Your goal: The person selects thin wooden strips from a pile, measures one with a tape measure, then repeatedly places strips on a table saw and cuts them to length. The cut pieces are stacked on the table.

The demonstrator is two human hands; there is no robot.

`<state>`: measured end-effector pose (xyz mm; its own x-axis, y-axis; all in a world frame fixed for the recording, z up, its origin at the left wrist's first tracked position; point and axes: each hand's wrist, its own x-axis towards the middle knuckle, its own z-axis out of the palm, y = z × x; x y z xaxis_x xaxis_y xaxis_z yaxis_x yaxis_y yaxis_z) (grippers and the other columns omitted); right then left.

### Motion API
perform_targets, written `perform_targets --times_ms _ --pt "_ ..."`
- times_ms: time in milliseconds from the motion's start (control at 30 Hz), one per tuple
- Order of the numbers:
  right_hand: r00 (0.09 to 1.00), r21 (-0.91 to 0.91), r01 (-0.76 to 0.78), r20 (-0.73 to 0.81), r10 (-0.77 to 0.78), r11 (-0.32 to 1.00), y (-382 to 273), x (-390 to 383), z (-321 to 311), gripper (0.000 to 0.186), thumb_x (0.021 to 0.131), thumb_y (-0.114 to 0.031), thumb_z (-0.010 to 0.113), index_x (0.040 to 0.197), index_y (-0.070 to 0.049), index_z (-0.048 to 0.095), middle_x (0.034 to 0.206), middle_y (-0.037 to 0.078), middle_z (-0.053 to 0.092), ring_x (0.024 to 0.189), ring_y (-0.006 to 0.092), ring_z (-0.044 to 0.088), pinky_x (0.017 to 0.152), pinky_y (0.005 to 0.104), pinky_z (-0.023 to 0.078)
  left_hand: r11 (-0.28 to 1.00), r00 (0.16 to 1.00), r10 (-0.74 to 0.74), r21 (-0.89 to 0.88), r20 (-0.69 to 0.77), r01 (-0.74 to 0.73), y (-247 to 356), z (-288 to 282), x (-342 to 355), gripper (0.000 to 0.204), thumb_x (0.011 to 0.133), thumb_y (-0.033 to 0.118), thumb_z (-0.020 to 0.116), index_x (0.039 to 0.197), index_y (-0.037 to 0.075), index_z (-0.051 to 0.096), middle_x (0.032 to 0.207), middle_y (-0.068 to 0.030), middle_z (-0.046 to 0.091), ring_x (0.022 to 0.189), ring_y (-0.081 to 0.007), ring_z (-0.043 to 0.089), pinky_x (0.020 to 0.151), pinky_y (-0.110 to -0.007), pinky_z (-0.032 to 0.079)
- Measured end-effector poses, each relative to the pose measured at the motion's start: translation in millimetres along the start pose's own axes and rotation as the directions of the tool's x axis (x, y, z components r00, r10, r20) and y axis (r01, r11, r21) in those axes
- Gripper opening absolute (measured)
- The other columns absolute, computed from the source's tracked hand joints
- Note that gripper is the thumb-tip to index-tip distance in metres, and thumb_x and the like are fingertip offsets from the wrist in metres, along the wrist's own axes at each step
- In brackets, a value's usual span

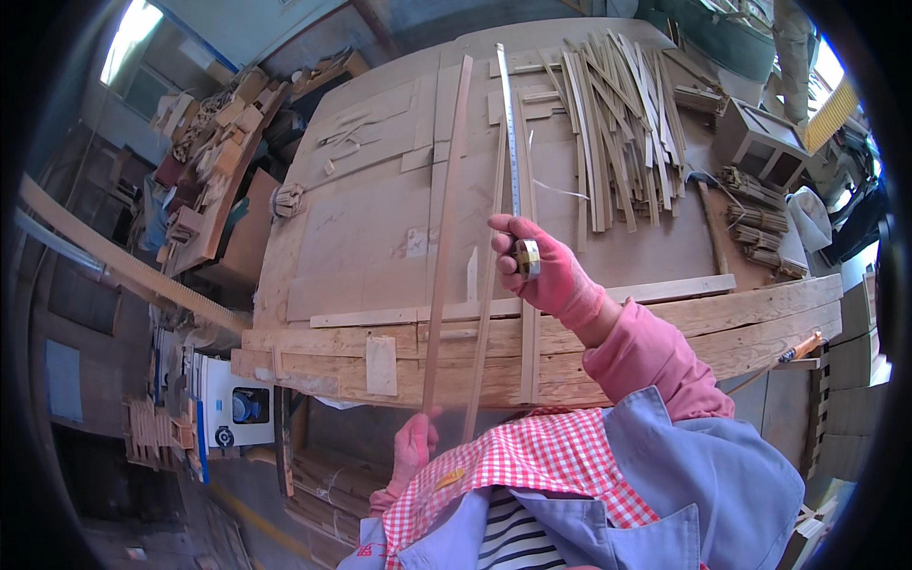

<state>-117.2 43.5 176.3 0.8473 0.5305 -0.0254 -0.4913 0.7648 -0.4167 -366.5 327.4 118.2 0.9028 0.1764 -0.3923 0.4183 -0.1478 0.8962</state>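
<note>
the fingers of the right hand [544, 269], in a pink glove at the centre of the frame, are curled tight round a small brass-coloured tape measure case [527, 257], and its metal blade [508, 133] runs straight up toward the top of the frame. low in the frame, left of centre, the left hand [415, 446], also gloved pink, pinches the near end of a long thin wooden strip [446, 228] that stretches up across the workbench [361, 237], just left of the blade and almost parallel to it. a second slim strip [486, 313] lies between them. to measure well, i'd judge the blade wants to lie flat and snug along the strip with its far hook caught on the strip's end, and the left hand should keep the strip from bowing. whether the hook is caught up there i cannot tell; the far tips are too small. the left fingertips are partly hidden by the checked apron [541, 465]. a heap of wood offcuts [617, 114] sits in the upper right, its far edge cut off by the dark rim.
</note>
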Motion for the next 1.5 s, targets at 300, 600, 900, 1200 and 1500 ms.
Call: perform_targets --times_ms 300,600,900,1200,1500 --pt "0.999 0.008 -0.034 0.040 0.034 0.999 14 7 9 0.035 0.101 -0.031 0.058 0.128 -0.008 0.059 0.095 -0.002 0.062 0.075 0.0095 0.056 0.062 0.0234 0.047 0.998 1.000 0.005 -0.057 0.001 -0.005 -3 -6 -2 0.045 0.107 0.041 0.048 0.122 0.002 0.067 0.069 0.0079 0.052 0.059 -0.0012 0.040 0.054 -0.019 0.032" --pt "0.997 -0.010 -0.048 0.055 0.049 0.999 23 11 16 0.037 0.102 -0.031 0.058 0.129 -0.007 0.058 0.093 -0.002 0.062 0.074 0.0091 0.056 0.062 0.0230 0.047 1.000 1.000 0.008 -0.015 -0.007 -0.008 -4 -13 -3 0.046 0.107 0.041 0.049 0.121 0.001 0.067 0.068 0.0080 0.051 0.058 -0.0011 0.039 0.054 -0.019 0.032" --pt "0.995 -0.002 -0.087 0.052 0.087 0.996 36 19 21 0.034 0.101 -0.032 0.059 0.126 -0.008 0.060 0.092 -0.002 0.064 0.072 0.0083 0.057 0.059 0.0220 0.048 0.995 1.000 0.002 -0.102 -0.028 -0.005 -1 -15 -9 0.039 0.107 0.031 0.050 0.121 -0.002 0.066 0.067 0.0074 0.046 0.058 -0.0019 0.036 0.053 -0.021 0.028" --pt "0.990 -0.058 -0.057 0.124 0.064 0.997 55 34 57 0.038 0.104 -0.035 0.054 0.130 -0.007 0.057 0.097 0.000 0.066 0.075 0.0101 0.059 0.064 0.0245 0.048 0.988 0.997 0.075 -0.135 0.010 -0.073 11 -9 -4 0.038 0.107 0.033 0.050 0.116 -0.001 0.065 0.072 0.0068 0.049 0.064 -0.0039 0.044 0.056 -0.021 0.035" --pt "0.811 -0.275 -0.291 0.437 0.388 0.917 139 43 123 0.041 0.105 -0.039 0.051 0.124 -0.003 0.057 0.100 0.003 0.069 0.065 0.0122 0.059 0.057 0.0257 0.049 0.871 0.884 0.337 -0.249 -0.323 -0.423 83 -28 29 0.044 0.107 0.044 0.046 0.114 0.003 0.061 0.083 0.0020 0.054 0.076 -0.0076 0.052 0.069 -0.022 0.042"
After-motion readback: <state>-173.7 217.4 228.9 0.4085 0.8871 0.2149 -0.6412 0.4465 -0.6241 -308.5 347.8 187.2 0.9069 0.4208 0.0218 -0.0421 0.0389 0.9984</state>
